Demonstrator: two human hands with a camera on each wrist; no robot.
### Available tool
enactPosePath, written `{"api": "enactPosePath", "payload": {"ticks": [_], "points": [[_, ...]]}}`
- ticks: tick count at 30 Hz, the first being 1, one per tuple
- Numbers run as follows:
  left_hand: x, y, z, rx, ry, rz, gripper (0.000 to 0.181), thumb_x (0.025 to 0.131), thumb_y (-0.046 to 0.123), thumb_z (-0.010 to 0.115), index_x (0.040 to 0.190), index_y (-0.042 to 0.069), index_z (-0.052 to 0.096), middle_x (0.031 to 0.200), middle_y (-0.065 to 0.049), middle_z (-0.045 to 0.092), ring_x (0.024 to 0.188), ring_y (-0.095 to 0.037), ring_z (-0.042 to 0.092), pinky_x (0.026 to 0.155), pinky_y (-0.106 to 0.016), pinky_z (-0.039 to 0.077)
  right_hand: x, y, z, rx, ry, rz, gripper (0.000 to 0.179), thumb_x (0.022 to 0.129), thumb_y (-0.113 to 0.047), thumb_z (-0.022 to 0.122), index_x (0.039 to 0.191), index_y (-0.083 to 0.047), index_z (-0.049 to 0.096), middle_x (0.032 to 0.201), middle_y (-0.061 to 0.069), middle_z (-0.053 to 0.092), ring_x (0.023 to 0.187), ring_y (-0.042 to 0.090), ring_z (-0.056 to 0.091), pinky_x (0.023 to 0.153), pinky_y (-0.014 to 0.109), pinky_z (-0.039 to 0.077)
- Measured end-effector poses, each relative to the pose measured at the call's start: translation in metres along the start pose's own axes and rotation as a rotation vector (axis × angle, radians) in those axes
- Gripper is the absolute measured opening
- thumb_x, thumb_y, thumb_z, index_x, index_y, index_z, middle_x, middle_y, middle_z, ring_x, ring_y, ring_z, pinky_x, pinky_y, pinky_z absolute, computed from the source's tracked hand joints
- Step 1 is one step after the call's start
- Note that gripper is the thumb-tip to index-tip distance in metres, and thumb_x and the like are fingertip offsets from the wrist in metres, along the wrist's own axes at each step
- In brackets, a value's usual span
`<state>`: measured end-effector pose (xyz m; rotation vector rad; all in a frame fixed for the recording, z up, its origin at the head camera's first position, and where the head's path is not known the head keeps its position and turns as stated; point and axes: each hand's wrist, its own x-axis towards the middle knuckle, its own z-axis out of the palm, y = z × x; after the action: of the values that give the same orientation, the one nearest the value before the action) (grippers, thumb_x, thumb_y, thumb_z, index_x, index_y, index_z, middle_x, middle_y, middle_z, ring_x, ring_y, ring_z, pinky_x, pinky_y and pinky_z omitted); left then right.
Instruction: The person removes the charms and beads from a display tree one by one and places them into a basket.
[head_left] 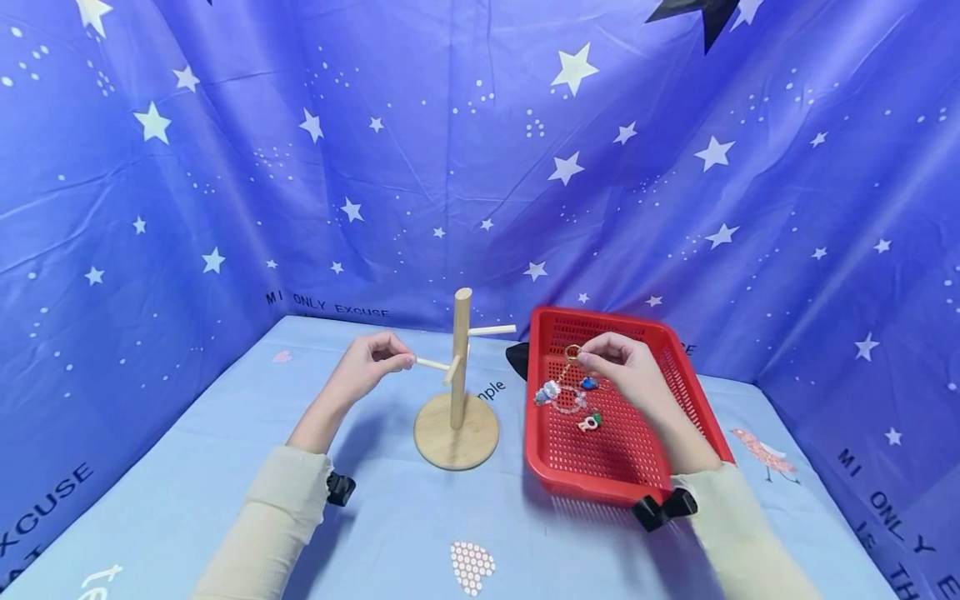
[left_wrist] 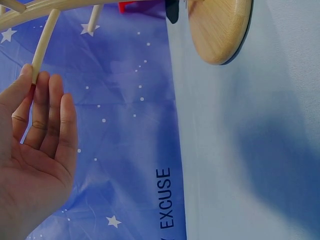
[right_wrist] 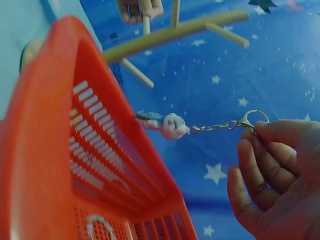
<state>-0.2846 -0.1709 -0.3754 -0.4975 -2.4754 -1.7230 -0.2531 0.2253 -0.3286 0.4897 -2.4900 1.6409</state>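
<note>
My left hand [head_left: 372, 364] pinches the tip of a peg [left_wrist: 44, 47] on the left side of a wooden peg stand [head_left: 461, 358]. Over the red basket [head_left: 536, 433], my right hand [head_left: 621, 364] holds a keychain [right_wrist: 212, 127] by its gold ring, between thumb and index finger. A short gold chain and a small pale pink and grey-blue figure [right_wrist: 172, 126] hang from that ring. Inside the basket lie a beaded bracelet [right_wrist: 95, 225], a small figure with a green top [head_left: 590, 422] and a small blue charm [head_left: 589, 383].
The stand's round base [head_left: 456, 458] rests on a light blue cloth [head_left: 375, 533] left of the basket. Other pegs stick out, one toward the right [head_left: 493, 330]. Behind hangs a blue star-patterned curtain [head_left: 420, 167]. Black wrist straps [head_left: 341, 489] show at both sleeves.
</note>
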Motion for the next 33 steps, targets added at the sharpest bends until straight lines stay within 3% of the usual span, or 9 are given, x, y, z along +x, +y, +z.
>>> {"api": "enactPosePath", "payload": {"ticks": [4, 8, 12, 16, 21, 27, 33], "points": [[0.0, -0.002, 0.0, 0.001, 0.003, 0.004, 0.016, 0.094, 0.012, 0.069, 0.095, -0.004, 0.068, 0.088, -0.007, 0.072, 0.078, -0.007, 0.066, 0.078, -0.021, 0.058, 0.001, 0.005, -0.011, 0.025, 0.0, -0.011, 0.024, 0.097, -0.01, 0.064, 0.108, 0.011, 0.061, 0.084, -0.011, 0.071, 0.076, 0.0, 0.067, 0.07, 0.021, 0.059], [0.001, -0.002, 0.0, 0.002, 0.005, 0.008, 0.015, 0.094, 0.011, 0.07, 0.095, -0.003, 0.068, 0.086, -0.005, 0.072, 0.08, -0.014, 0.067, 0.078, -0.021, 0.058, 0.002, 0.009, -0.025, -0.002, 0.002, 0.015, 0.022, 0.096, -0.01, 0.065, 0.107, 0.009, 0.061, 0.085, -0.012, 0.071, 0.078, 0.0, 0.068, 0.072, 0.019, 0.059], [0.002, -0.001, 0.0, 0.003, 0.003, 0.009, 0.016, 0.094, 0.012, 0.07, 0.095, -0.004, 0.068, 0.088, -0.01, 0.072, 0.082, -0.019, 0.068, 0.078, -0.021, 0.057, 0.002, 0.016, -0.039, -0.037, -0.01, 0.056, 0.018, 0.096, -0.009, 0.065, 0.106, 0.006, 0.062, 0.083, -0.015, 0.07, 0.079, -0.002, 0.067, 0.071, 0.018, 0.058], [0.001, -0.001, 0.0, 0.008, 0.0, 0.003, 0.016, 0.094, 0.012, 0.07, 0.096, -0.004, 0.068, 0.091, -0.014, 0.072, 0.08, -0.012, 0.068, 0.078, -0.021, 0.057, 0.003, 0.024, -0.051, -0.078, -0.049, 0.096, 0.023, 0.097, -0.007, 0.062, 0.109, 0.012, 0.059, 0.082, -0.017, 0.068, 0.079, -0.002, 0.067, 0.07, 0.018, 0.058], [0.001, 0.0, 0.001, 0.013, 0.002, -0.004, 0.016, 0.094, 0.012, 0.069, 0.096, -0.004, 0.069, 0.091, -0.015, 0.072, 0.079, -0.009, 0.068, 0.079, -0.024, 0.059, 0.003, 0.031, -0.063, -0.132, -0.106, 0.143, 0.025, 0.098, -0.004, 0.059, 0.111, 0.016, 0.056, 0.086, -0.008, 0.069, 0.079, -0.002, 0.066, 0.07, 0.019, 0.059], [0.0, 0.0, 0.003, 0.009, -0.006, -0.001, 0.017, 0.094, 0.013, 0.069, 0.096, -0.004, 0.068, 0.092, -0.016, 0.072, 0.079, -0.007, 0.067, 0.079, -0.022, 0.058, 0.004, 0.042, -0.077, -0.167, -0.213, 0.239, 0.024, 0.097, -0.003, 0.056, 0.111, 0.016, 0.057, 0.091, 0.0, 0.069, 0.077, 0.0, 0.064, 0.07, 0.02, 0.059], [-0.001, -0.001, 0.002, 0.005, -0.021, -0.004, 0.017, 0.094, 0.014, 0.069, 0.097, -0.002, 0.068, 0.094, -0.014, 0.073, 0.081, -0.009, 0.068, 0.081, -0.022, 0.058, 0.006, 0.054, -0.088, -0.144, -0.391, 0.363, 0.019, 0.094, 0.0, 0.051, 0.106, 0.014, 0.057, 0.078, -0.001, 0.058, 0.065, 0.004, 0.052, 0.059, 0.019, 0.05]]}}
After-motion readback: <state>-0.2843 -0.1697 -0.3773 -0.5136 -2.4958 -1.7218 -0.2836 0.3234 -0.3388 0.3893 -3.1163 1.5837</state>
